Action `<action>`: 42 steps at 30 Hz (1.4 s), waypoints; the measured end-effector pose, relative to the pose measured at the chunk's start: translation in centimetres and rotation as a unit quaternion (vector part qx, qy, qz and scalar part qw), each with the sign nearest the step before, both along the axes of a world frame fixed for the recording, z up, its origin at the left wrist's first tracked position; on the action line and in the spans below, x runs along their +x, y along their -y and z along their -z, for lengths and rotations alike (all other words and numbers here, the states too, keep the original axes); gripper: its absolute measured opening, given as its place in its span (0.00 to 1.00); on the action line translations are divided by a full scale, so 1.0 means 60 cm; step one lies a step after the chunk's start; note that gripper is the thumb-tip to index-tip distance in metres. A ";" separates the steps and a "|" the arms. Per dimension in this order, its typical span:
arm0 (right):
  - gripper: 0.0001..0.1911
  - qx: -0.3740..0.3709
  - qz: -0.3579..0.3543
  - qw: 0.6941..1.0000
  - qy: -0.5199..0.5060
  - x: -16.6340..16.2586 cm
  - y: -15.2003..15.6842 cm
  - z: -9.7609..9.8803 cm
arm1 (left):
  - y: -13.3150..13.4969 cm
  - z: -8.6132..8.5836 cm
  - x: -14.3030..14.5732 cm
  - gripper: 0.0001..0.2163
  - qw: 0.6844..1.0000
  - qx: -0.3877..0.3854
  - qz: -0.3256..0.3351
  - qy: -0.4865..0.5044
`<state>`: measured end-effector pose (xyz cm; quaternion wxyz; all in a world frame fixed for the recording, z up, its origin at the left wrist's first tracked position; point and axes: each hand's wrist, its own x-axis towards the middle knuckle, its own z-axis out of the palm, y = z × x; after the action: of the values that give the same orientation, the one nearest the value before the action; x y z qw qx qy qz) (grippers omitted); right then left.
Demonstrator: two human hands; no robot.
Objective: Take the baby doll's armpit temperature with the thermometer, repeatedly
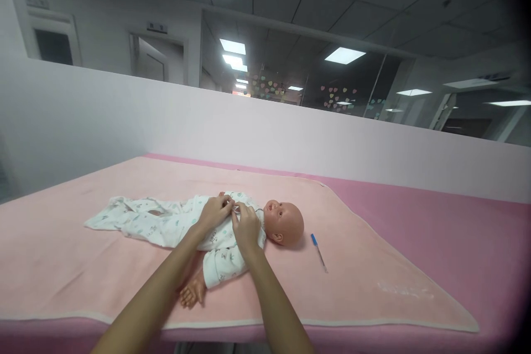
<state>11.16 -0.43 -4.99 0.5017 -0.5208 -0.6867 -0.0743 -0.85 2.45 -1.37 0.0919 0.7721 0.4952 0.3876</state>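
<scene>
A baby doll [290,224] lies on its back with its head to the right, dressed in a white printed baby suit [166,235]. Over its chest, my left hand [215,212] and my right hand [248,227] meet with fingers pinched close together. Between the fingertips shows a small white strip, which looks like a tie [236,208] of the suit. My fingers partly hide it. The doll's near arm stretches toward me, its bare hand [193,291] resting beside my left forearm. The suit's legs lie flat and loose to the left.
A pen with a blue cap [318,253] lies right of the doll's head. Under everything is a peach blanket [365,287] with a pale edge, spread over a pink padded surface [468,238]. A low white wall [290,135] runs along the back.
</scene>
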 end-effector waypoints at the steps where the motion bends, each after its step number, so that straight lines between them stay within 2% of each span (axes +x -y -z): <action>1: 0.09 0.002 -0.004 1.000 -0.002 0.000 0.000 0.000 | -0.001 -0.002 -0.004 0.15 1.000 0.002 -0.011 -0.011; 10: 0.12 0.021 -0.033 0.999 -0.009 -0.006 -0.003 0.003 | 0.013 -0.001 -0.052 0.17 0.994 0.037 -0.069 -0.078; 18: 0.16 0.042 -0.028 0.998 0.029 -0.016 0.007 0.000 | 0.022 0.007 -0.088 0.12 0.999 -0.033 0.026 -0.020; 22: 0.18 0.062 -0.078 0.990 0.098 -0.046 0.021 -0.016 | 0.020 0.008 -0.094 0.10 0.998 -0.044 0.050 0.001; 26: 0.17 0.021 -0.099 0.984 0.146 -0.083 0.022 -0.024 | 0.018 0.011 -0.100 0.07 0.995 -0.047 0.077 0.049; 29: 0.16 -0.005 -0.083 0.988 0.129 -0.098 0.013 -0.020 | 0.018 0.012 -0.101 0.07 0.991 -0.069 0.087 0.074; 33: 0.12 -0.003 -0.067 0.993 0.097 -0.095 0.006 -0.009 | 0.016 0.013 -0.100 0.08 0.989 -0.095 0.083 0.075; 37: 0.08 0.003 -0.091 0.994 0.054 -0.083 0.004 -0.003 | 0.014 0.015 -0.100 0.09 0.987 -0.101 0.087 0.089; 42: 0.08 0.022 -0.116 0.992 0.038 -0.076 0.001 0.001 | 0.014 0.015 -0.099 0.09 0.987 -0.099 0.082 0.098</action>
<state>6.58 -0.49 -5.06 0.4919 -0.4229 -0.7594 -0.0504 -6.81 1.58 -2.28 0.2475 0.7554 0.4550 0.4013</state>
